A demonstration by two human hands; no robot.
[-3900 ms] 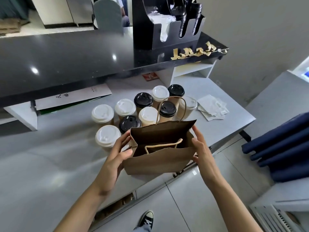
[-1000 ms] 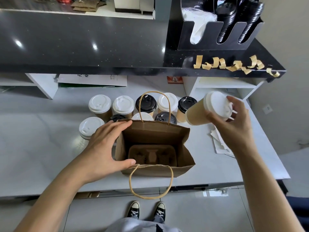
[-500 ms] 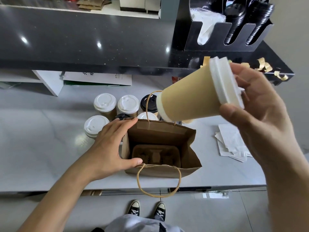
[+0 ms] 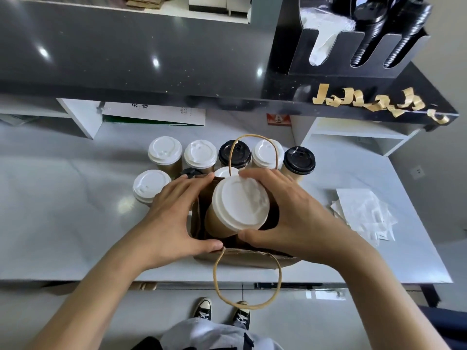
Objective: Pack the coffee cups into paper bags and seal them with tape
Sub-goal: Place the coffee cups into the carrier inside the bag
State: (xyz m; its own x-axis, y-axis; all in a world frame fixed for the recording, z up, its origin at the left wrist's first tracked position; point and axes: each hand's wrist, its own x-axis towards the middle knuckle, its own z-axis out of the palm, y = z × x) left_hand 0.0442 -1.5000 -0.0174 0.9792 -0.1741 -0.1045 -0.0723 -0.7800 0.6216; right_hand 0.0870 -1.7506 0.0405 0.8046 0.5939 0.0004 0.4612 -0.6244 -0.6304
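Observation:
A brown paper bag (image 4: 242, 257) stands open at the counter's front edge. My right hand (image 4: 293, 215) grips a tan coffee cup with a white lid (image 4: 238, 203) by the lid rim, and the cup's body is partly down inside the bag's mouth. My left hand (image 4: 174, 218) holds the bag's left wall, with the fingers on its far rim and the thumb on its near rim. Several other cups, some with white lids (image 4: 164, 150) and some with black lids (image 4: 299, 160), stand behind the bag. The tray in the bag is hidden.
Short strips of tan tape (image 4: 379, 103) hang along the edge of the black upper shelf (image 4: 151, 59). A black lid holder (image 4: 353, 36) stands on that shelf. White paper packets (image 4: 364, 215) lie on the grey counter (image 4: 63, 210) to the right.
My right hand has brought the white-lidded cup down from in front of the camera into the bag's mouth. My left hand stays on the bag's left side.

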